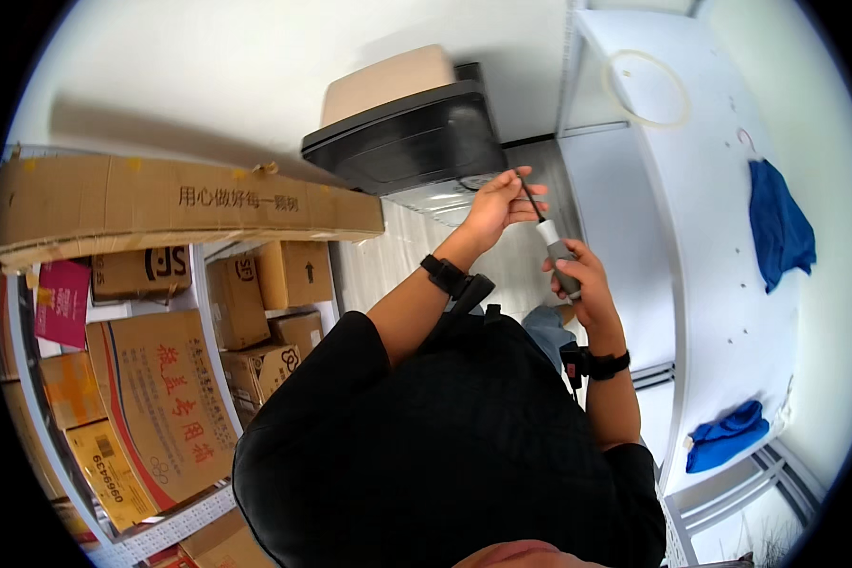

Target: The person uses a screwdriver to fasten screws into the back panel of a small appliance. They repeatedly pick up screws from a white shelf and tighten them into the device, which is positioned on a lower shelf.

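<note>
My right hand (582, 279) is closed around the handle of a screwdriver (559, 263). The handle is grey with a white collar, and a thin dark shaft slants up and left from it. At the shaft's far end, the thumb and forefinger of my left hand (500, 205) pinch close to the tip, while the other fingers reach out past the shaft. The tip itself is too small to make out. Just beyond my left hand stands a black cabinet-like unit (402, 142) with a beige top (388, 83). Both wrists wear black straps.
On the left, a shelf rack (216, 369) is stacked with cardboard boxes (166, 398), and a long carton (189, 208) lies across its top. To the right runs a white panel (719, 284) with blue cloths (779, 225) and a pale ring (646, 88). Wood-look floor (379, 270) shows between them.
</note>
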### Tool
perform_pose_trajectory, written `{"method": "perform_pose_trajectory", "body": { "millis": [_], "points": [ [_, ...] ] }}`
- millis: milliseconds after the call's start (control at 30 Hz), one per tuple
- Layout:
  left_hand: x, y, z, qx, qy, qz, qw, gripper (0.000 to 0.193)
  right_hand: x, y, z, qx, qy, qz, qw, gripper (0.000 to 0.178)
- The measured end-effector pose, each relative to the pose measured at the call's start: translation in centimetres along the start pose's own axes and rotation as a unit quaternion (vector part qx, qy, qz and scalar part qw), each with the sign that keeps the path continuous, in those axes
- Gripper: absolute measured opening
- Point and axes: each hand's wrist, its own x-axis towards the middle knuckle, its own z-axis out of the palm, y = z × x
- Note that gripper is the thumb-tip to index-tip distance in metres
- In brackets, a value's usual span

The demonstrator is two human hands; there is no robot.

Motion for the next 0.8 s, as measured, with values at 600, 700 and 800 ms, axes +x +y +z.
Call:
{"method": "perform_pose_trajectory", "body": {
  "millis": [600, 700, 800],
  "points": [
    [-7.0, 6.8, -31.6, -0.010, 0.098, -0.036, 0.995, 0.025, 9.8, 17.5, 27.1, 0.017, 0.060, 0.060, 0.996, 0.034],
    [-6.8, 7.6, -32.2, 0.006, 0.085, -0.046, 0.995, 0.023, 10.1, 18.6, 28.5, 0.037, 0.079, 0.055, 0.995, 0.034],
    [-6.5, 8.1, -32.9, 0.019, 0.074, -0.055, 0.996, 0.023, 10.5, 19.2, 29.2, 0.045, 0.088, 0.038, 0.994, 0.033]
  ]
}}
